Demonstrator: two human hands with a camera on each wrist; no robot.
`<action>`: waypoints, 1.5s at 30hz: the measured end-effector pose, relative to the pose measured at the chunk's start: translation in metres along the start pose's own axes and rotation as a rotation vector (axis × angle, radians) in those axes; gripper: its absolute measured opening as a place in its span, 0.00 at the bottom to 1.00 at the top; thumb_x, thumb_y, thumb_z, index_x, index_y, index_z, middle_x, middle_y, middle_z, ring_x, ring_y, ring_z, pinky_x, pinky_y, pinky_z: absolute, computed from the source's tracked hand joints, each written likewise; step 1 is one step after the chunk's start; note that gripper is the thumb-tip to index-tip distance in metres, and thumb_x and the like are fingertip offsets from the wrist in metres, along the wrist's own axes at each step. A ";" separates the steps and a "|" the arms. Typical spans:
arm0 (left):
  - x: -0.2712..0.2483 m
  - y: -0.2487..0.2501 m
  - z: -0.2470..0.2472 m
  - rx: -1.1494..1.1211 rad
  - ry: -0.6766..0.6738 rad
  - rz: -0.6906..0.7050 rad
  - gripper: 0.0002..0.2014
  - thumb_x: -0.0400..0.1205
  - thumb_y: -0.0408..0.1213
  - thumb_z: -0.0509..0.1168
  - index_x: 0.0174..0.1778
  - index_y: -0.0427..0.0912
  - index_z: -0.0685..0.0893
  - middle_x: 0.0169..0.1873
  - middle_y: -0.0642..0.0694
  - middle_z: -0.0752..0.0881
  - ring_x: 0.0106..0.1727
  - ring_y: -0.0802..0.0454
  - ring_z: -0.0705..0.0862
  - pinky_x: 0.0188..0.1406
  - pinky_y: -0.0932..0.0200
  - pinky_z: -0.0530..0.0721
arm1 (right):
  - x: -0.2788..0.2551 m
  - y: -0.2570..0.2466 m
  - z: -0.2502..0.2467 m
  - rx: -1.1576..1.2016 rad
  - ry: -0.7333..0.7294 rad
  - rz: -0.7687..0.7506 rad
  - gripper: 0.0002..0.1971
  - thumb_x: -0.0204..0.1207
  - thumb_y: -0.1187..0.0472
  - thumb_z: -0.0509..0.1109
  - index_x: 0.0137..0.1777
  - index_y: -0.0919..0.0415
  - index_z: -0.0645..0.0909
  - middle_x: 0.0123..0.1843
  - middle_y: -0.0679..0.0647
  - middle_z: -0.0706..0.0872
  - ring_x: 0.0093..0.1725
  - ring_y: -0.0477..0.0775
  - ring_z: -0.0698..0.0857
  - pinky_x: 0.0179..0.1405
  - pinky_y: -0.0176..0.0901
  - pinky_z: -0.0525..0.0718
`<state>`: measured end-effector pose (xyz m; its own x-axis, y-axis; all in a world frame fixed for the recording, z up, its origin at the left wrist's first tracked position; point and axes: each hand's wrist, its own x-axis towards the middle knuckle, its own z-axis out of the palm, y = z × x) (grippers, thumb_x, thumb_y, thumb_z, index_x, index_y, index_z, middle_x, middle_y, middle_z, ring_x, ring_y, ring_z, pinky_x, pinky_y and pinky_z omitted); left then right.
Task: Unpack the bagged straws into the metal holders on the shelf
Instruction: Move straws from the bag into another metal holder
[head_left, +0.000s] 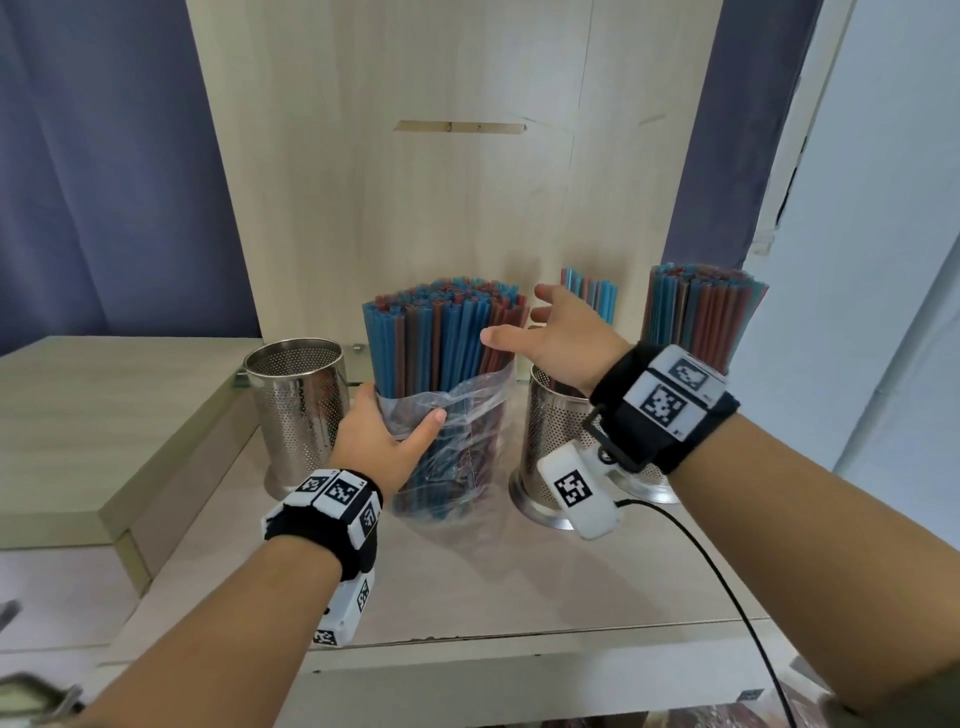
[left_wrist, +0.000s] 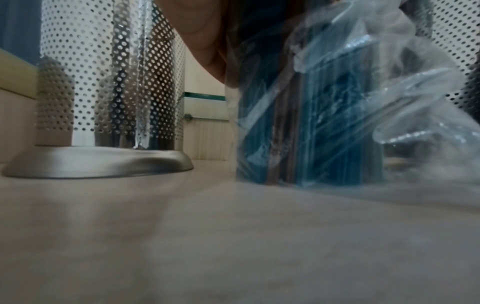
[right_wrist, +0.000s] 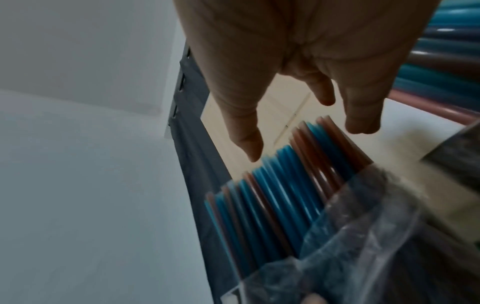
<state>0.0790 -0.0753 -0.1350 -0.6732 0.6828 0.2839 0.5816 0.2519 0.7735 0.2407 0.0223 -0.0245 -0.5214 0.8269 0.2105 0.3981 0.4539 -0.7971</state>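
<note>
1. The head view is evenly and softly lit; straight edges bow toward its rim.
2. The left wrist view is dim, and the pale wooden shelf surface (left_wrist: 233, 246) blurs at 6 o'clock.
3. Glare streaks the perforated steel cylinder holder (left_wrist: 111, 72).
4. In the right wrist view, the blue and red-brown plastic straws (right_wrist: 285, 185) smear with blur.

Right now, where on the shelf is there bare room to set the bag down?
Bare shelf lies in front of the plastic bag, toward the front edge. It is crowded behind: the empty holder, the bag gripped by the left hand, and the middle holder under the open right hand stand close together.
</note>
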 end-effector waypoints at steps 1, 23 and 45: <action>0.000 0.000 0.000 0.000 0.004 0.004 0.50 0.75 0.59 0.70 0.83 0.33 0.55 0.79 0.35 0.67 0.79 0.38 0.67 0.74 0.48 0.69 | 0.004 -0.001 0.004 0.008 0.012 0.004 0.51 0.69 0.47 0.80 0.84 0.62 0.55 0.80 0.56 0.70 0.76 0.55 0.74 0.70 0.42 0.73; 0.006 -0.010 0.005 -0.187 0.047 0.096 0.47 0.72 0.51 0.77 0.79 0.35 0.59 0.69 0.40 0.76 0.70 0.43 0.76 0.58 0.65 0.70 | 0.024 0.000 0.061 0.345 0.287 0.068 0.23 0.65 0.58 0.84 0.57 0.62 0.79 0.50 0.53 0.86 0.49 0.52 0.86 0.41 0.41 0.82; 0.012 -0.017 0.008 -0.270 0.116 0.215 0.47 0.68 0.53 0.79 0.77 0.36 0.62 0.68 0.42 0.76 0.69 0.48 0.76 0.69 0.53 0.77 | 0.005 -0.008 0.068 0.176 0.206 -0.032 0.14 0.74 0.59 0.73 0.50 0.73 0.87 0.39 0.61 0.89 0.38 0.57 0.87 0.40 0.50 0.88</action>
<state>0.0647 -0.0663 -0.1494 -0.6052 0.6142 0.5065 0.5842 -0.0895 0.8066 0.1840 0.0004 -0.0555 -0.3600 0.8714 0.3333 0.2375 0.4311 -0.8705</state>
